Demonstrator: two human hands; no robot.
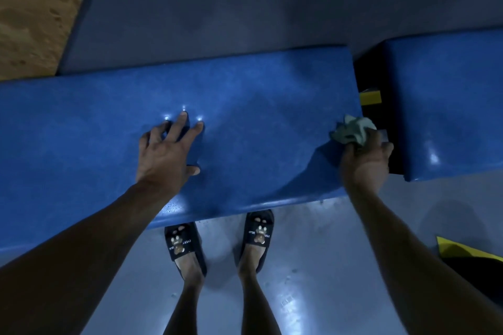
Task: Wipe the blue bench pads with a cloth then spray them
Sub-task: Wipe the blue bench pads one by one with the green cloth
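A long blue bench pad (258,128) runs across the view in front of me. A second, shorter blue pad (449,106) lies to its right, past a dark gap. My left hand (166,152) rests flat on the long pad with its fingers spread. My right hand (364,160) grips a crumpled grey-green cloth (352,130) at the long pad's right end, the cloth touching the pad's surface. No spray bottle is in view.
A black frame with a yellow part (370,96) shows in the gap between the pads. My feet in black slippers (255,236) stand on the grey floor under the pad's near edge. A yellow-and-black object (468,255) lies at the right. A grey mat (245,3) lies behind.
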